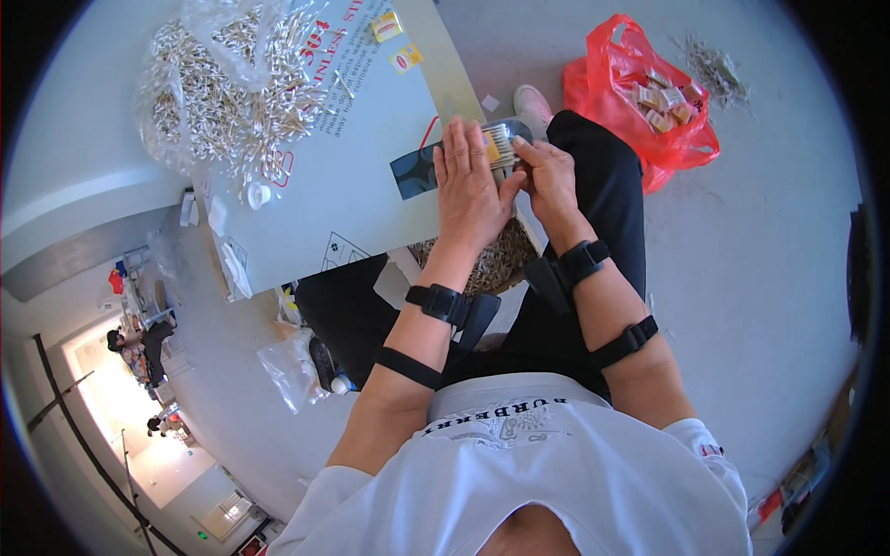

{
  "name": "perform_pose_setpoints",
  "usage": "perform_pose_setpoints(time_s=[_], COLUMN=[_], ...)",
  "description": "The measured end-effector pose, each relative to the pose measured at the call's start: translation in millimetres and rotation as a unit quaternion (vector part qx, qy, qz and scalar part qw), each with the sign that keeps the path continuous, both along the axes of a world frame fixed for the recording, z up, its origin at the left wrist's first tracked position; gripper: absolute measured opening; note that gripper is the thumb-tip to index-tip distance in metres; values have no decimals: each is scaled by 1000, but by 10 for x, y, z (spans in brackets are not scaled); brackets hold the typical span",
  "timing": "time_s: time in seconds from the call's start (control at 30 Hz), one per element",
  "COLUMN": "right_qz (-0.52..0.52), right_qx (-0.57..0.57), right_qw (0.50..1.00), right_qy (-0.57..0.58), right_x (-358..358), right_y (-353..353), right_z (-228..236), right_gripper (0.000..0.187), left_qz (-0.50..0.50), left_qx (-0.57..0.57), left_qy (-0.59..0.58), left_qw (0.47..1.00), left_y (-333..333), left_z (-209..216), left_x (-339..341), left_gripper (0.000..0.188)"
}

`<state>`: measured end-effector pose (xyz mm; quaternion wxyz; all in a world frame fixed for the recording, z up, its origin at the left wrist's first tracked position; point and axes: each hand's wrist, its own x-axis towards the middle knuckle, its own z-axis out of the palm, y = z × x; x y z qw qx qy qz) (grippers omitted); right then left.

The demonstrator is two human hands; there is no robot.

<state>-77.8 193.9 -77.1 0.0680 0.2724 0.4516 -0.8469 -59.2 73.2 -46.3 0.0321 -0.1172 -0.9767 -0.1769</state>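
Just off the right edge of the table, a small clear pack of cotton swabs with a yellow label is between my hands. My left hand rests flat over the pack's left side, fingers stretched out and thumb apart. On the other side my right hand is closed, pinching the pack's right edge between thumb and fingers. Below both hands, a box with many loose cotton swabs sits by my legs, partly hidden by my left forearm. A dark rectangular piece with round shapes lies on the table beside my left fingers.
A big heap of cotton swabs spills from a clear bag on the table. Yellow cards lie at its far edge. On the floor to the right stand a red plastic bag of small packs and scattered swabs.
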Motion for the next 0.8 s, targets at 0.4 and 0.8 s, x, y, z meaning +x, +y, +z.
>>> perform_pose_setpoints(time_s=[0.4, 0.8], right_qz=[-11, -2], right_qx=[-49, -21], right_qw=[998, 999], right_qy=[-29, -46], right_x=[41, 48], right_y=[3, 26], right_z=[18, 145], right_gripper=[29, 26], left_qz=[63, -6], left_qx=[-78, -52], left_qy=[-17, -4], left_qw=[995, 999], left_y=[-155, -132], left_z=[-9, 72], left_x=[252, 192], left_gripper=[88, 83])
